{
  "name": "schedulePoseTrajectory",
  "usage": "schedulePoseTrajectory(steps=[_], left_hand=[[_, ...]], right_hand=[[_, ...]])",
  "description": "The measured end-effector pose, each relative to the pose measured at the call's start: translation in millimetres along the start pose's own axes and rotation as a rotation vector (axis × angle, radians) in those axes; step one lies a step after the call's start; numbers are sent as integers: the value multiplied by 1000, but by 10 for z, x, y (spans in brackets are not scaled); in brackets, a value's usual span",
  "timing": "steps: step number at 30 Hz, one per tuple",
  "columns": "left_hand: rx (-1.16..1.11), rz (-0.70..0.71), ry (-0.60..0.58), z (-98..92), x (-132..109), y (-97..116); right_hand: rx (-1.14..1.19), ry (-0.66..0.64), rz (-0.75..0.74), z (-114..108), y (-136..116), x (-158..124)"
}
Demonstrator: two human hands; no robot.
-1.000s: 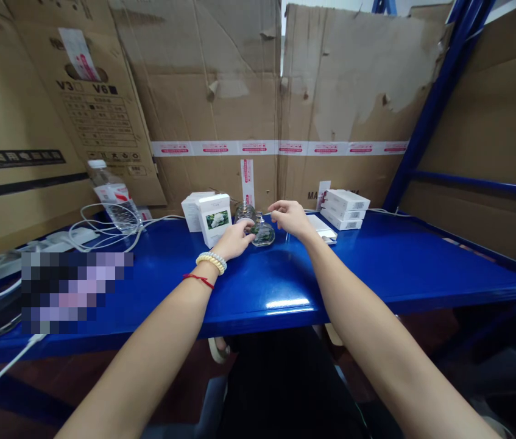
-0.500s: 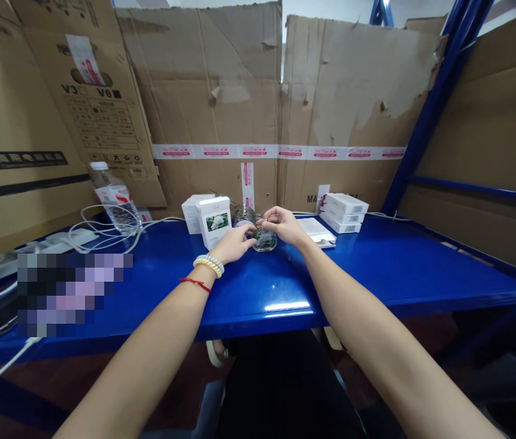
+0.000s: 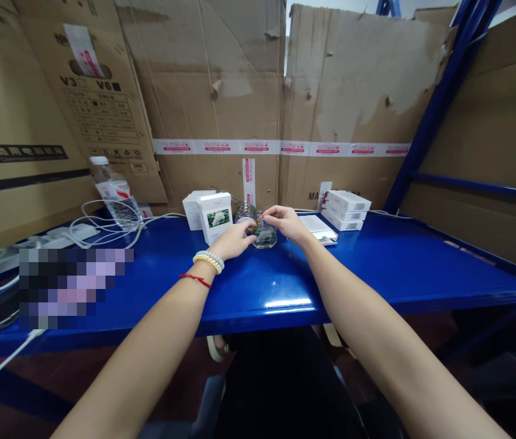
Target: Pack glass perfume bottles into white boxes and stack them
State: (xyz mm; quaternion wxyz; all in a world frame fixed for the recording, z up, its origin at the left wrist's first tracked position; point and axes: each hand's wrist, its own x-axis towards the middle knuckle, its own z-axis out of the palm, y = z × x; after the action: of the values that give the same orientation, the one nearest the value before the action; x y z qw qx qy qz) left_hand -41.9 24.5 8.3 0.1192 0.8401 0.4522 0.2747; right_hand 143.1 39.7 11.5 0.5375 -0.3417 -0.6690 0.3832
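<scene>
Pinching, the right hand (image 3: 286,224) meets the glass bottle (image 3: 265,238) up top

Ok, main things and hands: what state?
Front glass bottle: upright
Rear glass bottle: orientation unclear
Left hand: thumb and fingers apart
Right hand: fingertips at front bottle's top
Flower-picture box: standing
Low white box: lying flat
Three small boxes: stacked
Water bottle: capped, standing
White cable: loosely coiled

Middling indoor light, white glare on blue table (image 3: 399,268) at lower centre. Below it, dark, detail lost. Wide-angle stretch toward edges. Small print on upper-left cardboard (image 3: 141,110) soft. Pixelated patch (image 3: 75,286) lower left.
</scene>
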Motion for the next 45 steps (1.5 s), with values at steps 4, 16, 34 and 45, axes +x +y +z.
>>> schedulePoseTrajectory(steps=[4,16,34,45], left_hand=[[17,12,2,5,2,-17],[16,22,-4,4,4,-40],[-3,2,-16,1,-1,-17],[-15,26,-4,3,-3,-23]], right_hand=[[-1,-16,15,3,-18,0],[-1,10,46,23,-17,3],[-20,30,-2,47,10,8],[-101,29,18,9,-29,-1]])
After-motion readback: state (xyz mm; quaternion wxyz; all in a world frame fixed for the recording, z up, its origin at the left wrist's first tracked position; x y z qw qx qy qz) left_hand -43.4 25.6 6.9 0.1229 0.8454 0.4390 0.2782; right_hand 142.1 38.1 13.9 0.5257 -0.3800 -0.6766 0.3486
